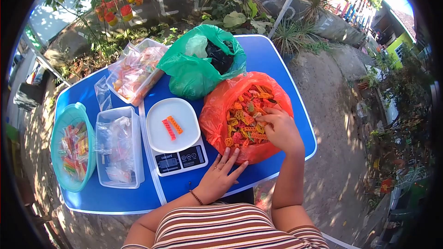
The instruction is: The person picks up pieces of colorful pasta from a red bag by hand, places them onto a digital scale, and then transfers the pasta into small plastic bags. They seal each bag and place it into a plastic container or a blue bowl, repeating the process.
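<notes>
My right hand (281, 131) reaches into an orange-red plastic bag (214, 110) full of dry, ladder-shaped crackers (247, 120) in orange, yellow and pink. Its fingers are closed in a pinch among the crackers; the exact piece at the fingertips is partly hidden. My left hand (220, 177) lies with fingers spread against the near side of this bag, holding nothing. To its left is a white digital kitchen scale (181, 160). On the scale's white tray (159, 109) rest one pink cracker strip (169, 129) and one orange cracker strip (175, 124), side by side.
Behind the bag sits a green plastic bag (184, 85) with black plastic inside. A clear box (138, 94) holds bagged snacks; another box (118, 184) holds clear plastic bags. A turquoise basket (59, 157) with filled packets stands at the left of the blue table (110, 200).
</notes>
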`<state>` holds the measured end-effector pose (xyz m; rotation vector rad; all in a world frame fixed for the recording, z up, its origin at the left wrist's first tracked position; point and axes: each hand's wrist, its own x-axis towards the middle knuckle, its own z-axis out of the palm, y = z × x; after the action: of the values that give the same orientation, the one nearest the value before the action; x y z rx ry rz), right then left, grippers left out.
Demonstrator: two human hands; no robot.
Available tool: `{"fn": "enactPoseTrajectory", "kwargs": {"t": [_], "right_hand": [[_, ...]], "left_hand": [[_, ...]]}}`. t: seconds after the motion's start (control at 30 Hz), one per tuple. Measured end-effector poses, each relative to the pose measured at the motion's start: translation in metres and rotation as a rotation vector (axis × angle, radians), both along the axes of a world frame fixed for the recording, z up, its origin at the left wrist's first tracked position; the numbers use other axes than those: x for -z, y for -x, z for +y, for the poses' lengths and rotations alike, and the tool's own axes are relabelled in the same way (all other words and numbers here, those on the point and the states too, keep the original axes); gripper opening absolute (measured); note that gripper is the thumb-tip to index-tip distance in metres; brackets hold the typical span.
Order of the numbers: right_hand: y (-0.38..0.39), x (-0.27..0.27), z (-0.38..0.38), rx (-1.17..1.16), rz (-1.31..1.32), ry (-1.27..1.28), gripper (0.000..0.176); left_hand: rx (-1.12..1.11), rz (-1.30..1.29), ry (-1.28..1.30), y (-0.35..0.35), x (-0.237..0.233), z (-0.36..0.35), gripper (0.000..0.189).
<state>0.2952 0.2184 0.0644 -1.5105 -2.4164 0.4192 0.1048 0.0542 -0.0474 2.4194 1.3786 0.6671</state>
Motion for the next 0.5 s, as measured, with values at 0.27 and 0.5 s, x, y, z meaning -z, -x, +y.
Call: {"fn": "enactPoseTrajectory", "kwargs": {"t": [0.27,0.5], "right_hand": [[0.003,-0.01,0.015,0.209,0.021,0.008,0.02],[0.031,0.038,0.073,-0.03,0.02,-0.097,0.025]], "left_hand": [[-0.005,-0.01,-0.006,0.0,0.001,0.0,0.083],[-0.002,0.008,-0.01,-0.001,0.0,0.0,0.083]]}}
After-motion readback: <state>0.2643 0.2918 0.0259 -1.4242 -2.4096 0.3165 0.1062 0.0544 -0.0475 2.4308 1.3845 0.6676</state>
